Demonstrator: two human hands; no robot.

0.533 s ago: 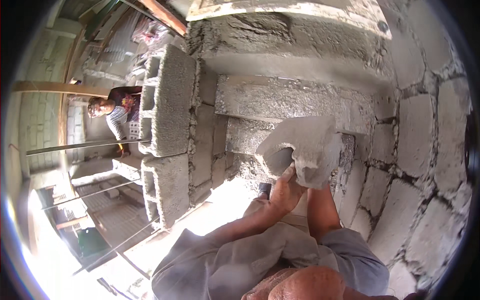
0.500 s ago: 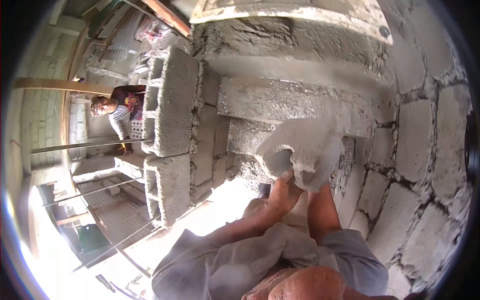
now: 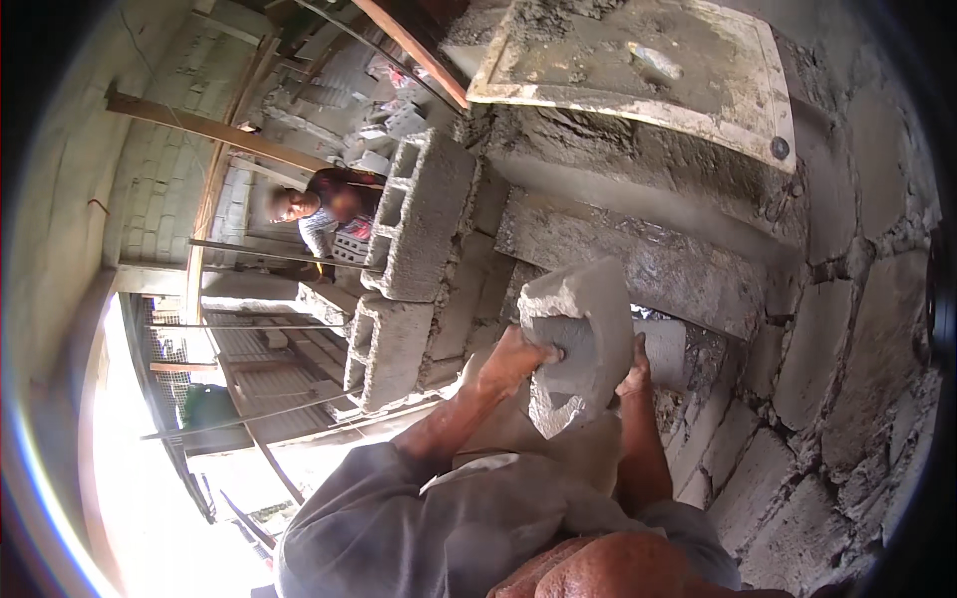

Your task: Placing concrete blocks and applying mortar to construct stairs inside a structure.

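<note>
A broken piece of grey concrete block [image 3: 605,314] is held up in front of my body, its hollow facing left and its edges rough. My left hand [image 3: 521,357] is closed on its left side, with the fingertips at the hollow. My right hand [image 3: 638,369] grips the opposite side, its fingers partly hidden behind the piece. Just beyond the piece lie concrete steps or ledges [image 3: 638,261] with a wet, rough surface.
Past the ledges a mortar board [image 3: 638,75] carries wet mortar. Hollow blocks [image 3: 424,214] top a wall at left, with thin steel bars [image 3: 284,254] sticking out. A co-worker [image 3: 334,204] is beyond it. A block wall [image 3: 812,369] rises close on my right.
The block piece has been turned more upright, and my hands now hold it from opposite sides. The view has shifted, bringing more of the mortar board into sight.
</note>
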